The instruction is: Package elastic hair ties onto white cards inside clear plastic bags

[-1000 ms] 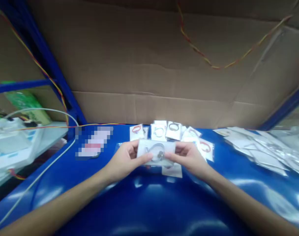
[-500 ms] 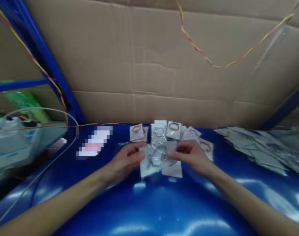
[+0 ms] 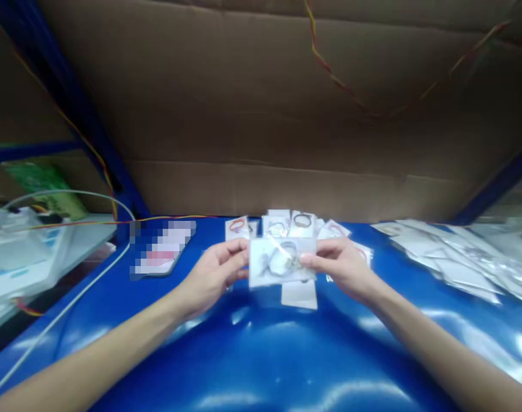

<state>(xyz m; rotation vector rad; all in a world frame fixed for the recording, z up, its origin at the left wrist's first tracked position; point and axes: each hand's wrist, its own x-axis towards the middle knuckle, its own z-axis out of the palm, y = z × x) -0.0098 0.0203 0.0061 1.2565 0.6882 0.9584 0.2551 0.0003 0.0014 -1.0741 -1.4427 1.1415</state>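
Note:
Between both hands is a clear bag with a white card and a grey bracelet (image 3: pixel 282 258) in it, held up over the blue surface. My left hand (image 3: pixel 216 272) pinches its left edge between thumb and fingers. My right hand (image 3: pixel 344 266) grips the right edge, the thumb lying on the front. Just behind stand or lie several bagged cards with bracelets: one with a red bracelet (image 3: pixel 237 225) at the left, one with a dark bracelet (image 3: pixel 303 222) near the middle. Below the held bag a pale card (image 3: pixel 299 296) shows in part.
A pile of white bagged cards (image 3: pixel 445 257) lies at the right. At the left are a phone-like slab (image 3: pixel 164 252), partly pixelated, and a white cable (image 3: pixel 78 294). Cardboard (image 3: pixel 261 103) forms the back wall, with a blue frame post (image 3: pixel 78 109) at the left.
The bagged bracelet has been turned from tilted to nearly level and raised slightly. Both hands still hold it. The cardboard wall looks darker and the tabletop things brighter.

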